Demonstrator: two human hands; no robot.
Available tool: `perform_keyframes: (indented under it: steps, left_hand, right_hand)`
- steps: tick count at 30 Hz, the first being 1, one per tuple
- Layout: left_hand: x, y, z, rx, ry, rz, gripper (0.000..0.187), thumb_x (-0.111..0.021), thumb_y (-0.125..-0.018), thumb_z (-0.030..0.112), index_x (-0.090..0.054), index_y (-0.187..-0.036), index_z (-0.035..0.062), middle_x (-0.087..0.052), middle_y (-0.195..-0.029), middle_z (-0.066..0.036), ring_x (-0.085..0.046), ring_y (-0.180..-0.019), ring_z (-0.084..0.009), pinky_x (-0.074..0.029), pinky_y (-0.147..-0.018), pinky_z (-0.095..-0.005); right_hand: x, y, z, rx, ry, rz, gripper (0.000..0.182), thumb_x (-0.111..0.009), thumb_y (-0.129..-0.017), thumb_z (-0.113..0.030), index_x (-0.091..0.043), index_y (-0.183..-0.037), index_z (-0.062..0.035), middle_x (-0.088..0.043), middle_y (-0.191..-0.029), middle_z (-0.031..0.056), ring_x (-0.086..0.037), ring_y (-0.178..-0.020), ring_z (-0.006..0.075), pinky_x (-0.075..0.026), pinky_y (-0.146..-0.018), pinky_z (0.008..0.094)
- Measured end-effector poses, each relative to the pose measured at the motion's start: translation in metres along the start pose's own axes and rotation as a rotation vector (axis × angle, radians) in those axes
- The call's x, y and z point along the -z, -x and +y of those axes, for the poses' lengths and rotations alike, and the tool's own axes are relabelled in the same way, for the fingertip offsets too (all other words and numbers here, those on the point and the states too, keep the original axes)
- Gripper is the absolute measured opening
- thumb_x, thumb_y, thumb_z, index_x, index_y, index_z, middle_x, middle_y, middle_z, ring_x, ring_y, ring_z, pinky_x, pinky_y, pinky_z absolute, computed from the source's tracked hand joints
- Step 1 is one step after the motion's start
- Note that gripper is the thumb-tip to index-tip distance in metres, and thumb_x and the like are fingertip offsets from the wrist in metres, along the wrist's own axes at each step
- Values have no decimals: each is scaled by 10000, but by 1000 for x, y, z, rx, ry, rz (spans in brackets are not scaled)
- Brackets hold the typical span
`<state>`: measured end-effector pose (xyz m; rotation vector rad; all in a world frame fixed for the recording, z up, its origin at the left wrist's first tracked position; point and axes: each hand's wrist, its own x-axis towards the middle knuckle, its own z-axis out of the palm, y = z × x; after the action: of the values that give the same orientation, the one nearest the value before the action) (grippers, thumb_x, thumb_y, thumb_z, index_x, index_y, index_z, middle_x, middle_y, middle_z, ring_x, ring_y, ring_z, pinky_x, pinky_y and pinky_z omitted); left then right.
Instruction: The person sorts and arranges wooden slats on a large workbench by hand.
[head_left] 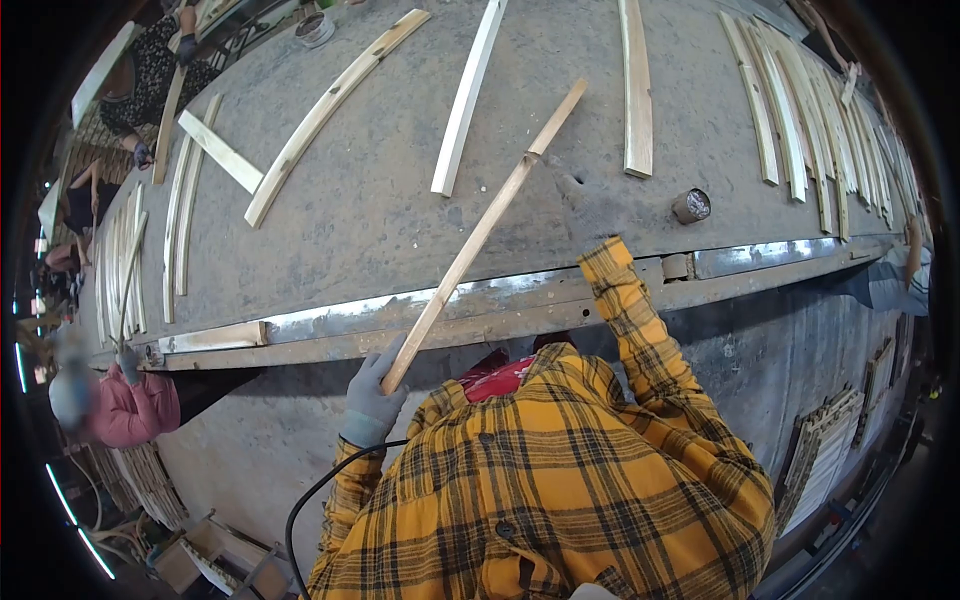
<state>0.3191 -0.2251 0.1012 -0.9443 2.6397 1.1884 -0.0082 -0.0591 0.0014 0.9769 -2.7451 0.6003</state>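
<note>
My left hand (pixel 372 395), in a grey glove, is closed round the near end of a long wooden strip (pixel 470 250). The strip slants up and away over the table's metal edge, with a notch or break in its outline near the far end. Beyond the checked right sleeve, my right hand (pixel 592 212) is over the table; its grey glove blends with the surface and its fingers cannot be made out. Nearby on the table lie a pale strip (pixel 468 100), another wooden strip (pixel 637 90) and a small tin (pixel 692 206).
The large grey table (pixel 370 210) has a metal edge strip (pixel 400 303). Several wooden strips (pixel 800 110) lie at the right, and a curved strip (pixel 335 110) at the left. A co-worker in a pink sleeve (pixel 140 405) stands at the left; others are around the table.
</note>
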Motion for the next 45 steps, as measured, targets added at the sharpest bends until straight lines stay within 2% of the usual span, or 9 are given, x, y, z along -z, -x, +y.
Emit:
perform_keyframes:
  steps: [2,12,14,18,20,22,28,40,45]
  left_hand:
    - [3,-1,2,3,15,-11,682,-597,-658,-19,-477,-1295,195,-540,-894,-100,-558,-747,-221,-470,-716,-287]
    - [10,-10,-7,14,-112,-15,679,-596,-665,9,-476,-1293,237,-535,-885,-107,-566,-747,-247,-475,-713,-313]
    - [11,-12,-8,8,-126,-11,676,-597,-665,13,-477,-1293,233,-531,-872,-103,-559,-739,-246,-471,-715,-311]
    - [9,-19,-25,-47,-55,-22,671,-589,-657,-4,-487,-1287,200,-509,-839,-96,-535,-713,-242,-453,-714,-294]
    - [7,-22,-28,-88,-38,-35,670,-581,-652,-16,-490,-1285,184,-503,-836,-96,-527,-712,-239,-446,-706,-288]
    - [3,-30,-27,-127,-7,-38,669,-573,-647,-29,-493,-1282,169,-496,-833,-96,-518,-712,-236,-438,-697,-282]
    - [13,-38,-38,-146,-60,0,691,-547,-624,-79,-500,-1275,147,-462,-819,-89,-468,-706,-218,-423,-683,-280]
    - [18,-36,-33,-117,-23,-25,628,-548,-644,-59,-513,-1250,102,-546,-994,-126,-558,-861,-243,-441,-782,-282]
    - [28,-32,-16,-19,58,-66,642,-551,-650,-38,-504,-1268,130,-552,-946,-88,-523,-791,-163,-428,-733,-233]
  right_hand:
    - [-28,-5,6,-52,109,45,379,-543,-824,-125,-556,-1171,-279,-569,-715,24,-562,-568,187,-462,-469,321]
    - [11,4,-26,-172,199,-258,386,-500,-864,-139,-483,-1243,-213,-566,-834,64,-607,-681,268,-503,-533,367]
    - [-4,1,-24,-98,222,15,317,-504,-871,-182,-539,-1182,-235,-590,-755,75,-583,-593,240,-468,-478,343]
    - [17,10,2,-117,69,-146,311,-476,-895,-235,-526,-1202,-239,-580,-685,91,-591,-597,253,-481,-511,374]
    - [34,18,58,-16,212,267,298,-469,-901,-280,-546,-1185,-232,-602,-671,100,-615,-647,274,-497,-585,391]
    - [105,-5,90,-712,401,-174,256,-500,-882,-260,-606,-1110,-211,-634,-745,114,-631,-725,287,-501,-661,392]
    - [160,-15,155,-494,495,-652,187,-551,-833,-143,-672,-975,-135,-655,-990,131,-634,-921,276,-513,-782,372]
    - [159,5,154,-414,295,-571,220,-640,-779,-162,-681,-991,-122,-675,-740,73,-639,-689,200,-494,-662,334]
    - [72,0,64,-231,-533,-52,220,-610,-828,-192,-660,-1040,-168,-674,-800,39,-592,-640,152,-480,-590,273]
